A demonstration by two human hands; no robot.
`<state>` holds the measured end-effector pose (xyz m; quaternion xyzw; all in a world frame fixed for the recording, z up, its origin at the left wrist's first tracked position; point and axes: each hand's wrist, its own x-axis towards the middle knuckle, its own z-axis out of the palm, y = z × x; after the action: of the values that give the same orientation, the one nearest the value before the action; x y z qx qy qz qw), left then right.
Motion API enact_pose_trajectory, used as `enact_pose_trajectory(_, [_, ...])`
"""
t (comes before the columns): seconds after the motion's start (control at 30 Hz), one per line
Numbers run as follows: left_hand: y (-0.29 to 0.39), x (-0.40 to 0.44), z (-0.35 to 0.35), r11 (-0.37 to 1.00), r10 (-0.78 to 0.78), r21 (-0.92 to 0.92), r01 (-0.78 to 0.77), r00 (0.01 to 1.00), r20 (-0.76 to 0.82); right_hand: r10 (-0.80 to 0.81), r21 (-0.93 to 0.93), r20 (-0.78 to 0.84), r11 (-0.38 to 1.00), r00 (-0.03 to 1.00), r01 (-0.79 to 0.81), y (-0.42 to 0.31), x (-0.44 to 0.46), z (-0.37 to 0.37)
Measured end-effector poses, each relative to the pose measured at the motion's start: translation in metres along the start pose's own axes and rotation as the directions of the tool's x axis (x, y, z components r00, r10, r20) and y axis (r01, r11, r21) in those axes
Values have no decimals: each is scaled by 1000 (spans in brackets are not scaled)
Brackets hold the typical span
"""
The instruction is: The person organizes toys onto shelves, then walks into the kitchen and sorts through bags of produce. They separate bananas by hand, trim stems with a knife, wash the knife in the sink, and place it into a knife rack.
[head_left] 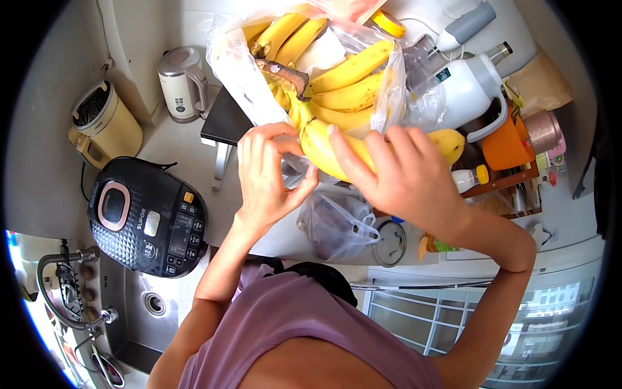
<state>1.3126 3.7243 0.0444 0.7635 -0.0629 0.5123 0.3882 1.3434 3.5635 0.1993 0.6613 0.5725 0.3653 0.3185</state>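
A bunch of yellow bananas (350,94) with a thick brown stem lies in a clear plastic bag (236,81) whose mouth is spread. One banana (324,154) juts out across the bag's near side, still joined to the bunch at its neck. Over that banana my right hand (408,172) is closed, its fingers laid along the peel. Beside the banana's neck is my left hand (265,172), thumb and fingers apart, fingertips close to the peel and the bag's edge. I cannot tell exactly what the left fingertips touch.
On the left stand a black rice cooker (149,217), a cream bin-like appliance (107,123) and a white kettle (181,84), with a sink (139,324) nearer me. A white jug (466,91) and orange container (505,142) crowd the right. Below my hands lies another plastic bag (340,223).
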Motion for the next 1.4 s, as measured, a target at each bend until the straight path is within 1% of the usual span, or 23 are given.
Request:
enact_pose_trajectory(0.1, [5,6,7,999,-22,-43,19,998,-63,56,422,94,902,994,-91,21,3,0])
enact_pose_trajectory(0.13, [5,10,9,998,-21,-54,13,991,-135,51,423,91,902,995,-85,23,4,3])
enact_pose_trajectory(0.2, [3,14,10,995,-45,-90,31,988,-150,138,712,141,674,980,-197,27,5,7])
enact_pose_trajectory(0.27, [11,28,1,988,-62,144,56,997,37,167,846,211,462,963,-266,30,6,10])
enact_pose_trajectory(0.3, [6,28,3,985,-76,162,59,992,101,184,856,502,33,845,-516,32,9,3])
enact_pose_trajectory(0.33, [3,30,3,984,-87,167,71,992,91,64,635,742,-387,668,-668,34,10,0])
enact_pose_trajectory(0.37, [1,32,2,984,-84,165,64,990,113,25,595,725,-525,688,-608,34,9,1])
enact_pose_trajectory(0.4, [0,33,1,985,-78,163,55,987,137,18,595,724,-522,690,-611,33,4,4])
enact_pose_trajectory(0.5, [-2,33,1,985,-82,159,62,989,123,-136,167,837,-859,529,-485,21,-15,14])
enact_pose_trajectory(0.53, [-1,34,1,984,-81,166,60,989,123,-137,164,840,-858,525,-486,17,-20,11])
enact_pose_trajectory(0.6, [-1,34,2,983,-80,172,59,990,118,-282,-203,729,-959,624,-197,10,-28,7])
enact_pose_trajectory(0.67, [-1,34,2,980,-77,190,57,992,100,-290,-223,685,-957,669,-186,-3,-37,11])
enact_pose_trajectory(0.8, [0,33,3,980,-76,189,57,993,96,-272,-550,446,-835,853,21,-32,-48,20])
enact_pose_trajectory(0.87, [0,33,4,980,-68,189,54,995,68,-161,-735,309,-665,937,128,-49,-49,21])
enact_pose_trajectory(0.93, [-2,32,4,981,-59,189,44,995,77,-133,-756,323,-632,937,171,-64,-57,17])
enact_pose_trajectory(1.0, [-2,34,4,973,-51,230,35,996,67,-25,-673,178,-732,984,103,-78,-81,11])
enact_pose_trajectory(1.07, [-5,33,5,976,-47,217,23,993,105,-61,-599,278,-791,959,124,-79,-115,5])
enact_pose_trajectory(1.13, [-7,31,10,978,-3,207,-9,998,57,62,-402,377,-888,924,223,-88,-156,6])
enact_pose_trajectory(1.2, [-7,30,9,981,22,190,-36,997,74,149,-306,666,-839,731,450,-103,-193,1])
enact_pose_trajectory(1.27, [-6,32,7,984,106,134,-118,990,89,320,-128,752,-786,576,605,-124,-238,5])
enact_pose_trajectory(1.33, [-1,30,10,986,147,67,-152,986,75,402,122,880,-707,255,696,-146,-287,4])
enact_pose_trajectory(1.37, [3,30,11,988,140,56,-144,987,79,412,162,891,-680,190,715,-153,-304,2])
enact_pose_trajectory(1.4, [6,30,12,989,132,56,-136,988,77,415,359,907,-675,-70,645,-159,-319,0])
